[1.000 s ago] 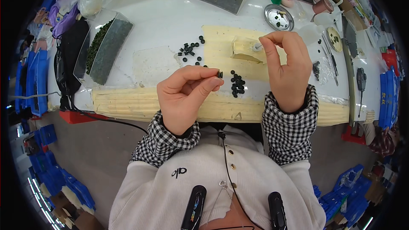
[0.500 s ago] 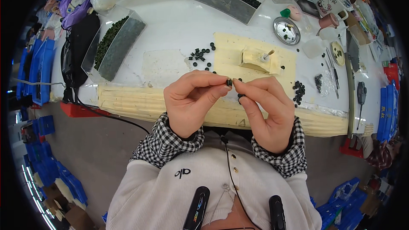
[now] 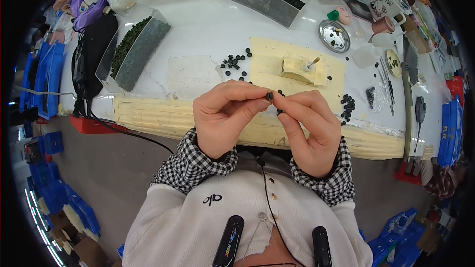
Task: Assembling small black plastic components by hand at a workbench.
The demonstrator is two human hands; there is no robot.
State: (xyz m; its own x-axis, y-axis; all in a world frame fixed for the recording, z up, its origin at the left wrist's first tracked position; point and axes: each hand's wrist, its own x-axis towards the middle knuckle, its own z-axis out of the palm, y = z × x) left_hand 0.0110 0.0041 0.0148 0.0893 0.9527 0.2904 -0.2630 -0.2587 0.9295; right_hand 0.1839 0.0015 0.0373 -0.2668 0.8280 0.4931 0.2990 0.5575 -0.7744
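Grey floor [image 3: 133,168] is showing at the bottom and a white surface [image 3: 198,29] is filling the upper middle, with cream padding [image 3: 148,113] running along its front edge. Blue crates [image 3: 48,84] are standing off its left end, a blue bin [image 3: 448,131] off its right. Two clear-walled trays are holding heaps of small dark bits: left tray [image 3: 143,52] sitting at left, back tray [image 3: 257,1] sitting toward the back. Yellowish sheet [image 3: 262,59] is lying flat, right of centre. Left hand [image 3: 220,118] is hanging over the front edge, thumb and index pinching a small dark piece [image 3: 269,96] at their tips. Right hand [image 3: 314,131] is facing it, index tip meeting or nearly meeting that piece, thumb sitting lower; cannot tell if it's gripping anything. White mug [image 3: 383,7] is standing at back right. Cream block [image 3: 292,69] is resting on the sheet, a thin peg [image 3: 315,61] poking up at its right end. Round metal dish [image 3: 341,43] is lying behind the sheet, carrying a few green bits. Loose dark pieces [image 3: 231,63] are scattering left of the sheet; another dark cluster [image 3: 348,106] is lying right of the right hand.
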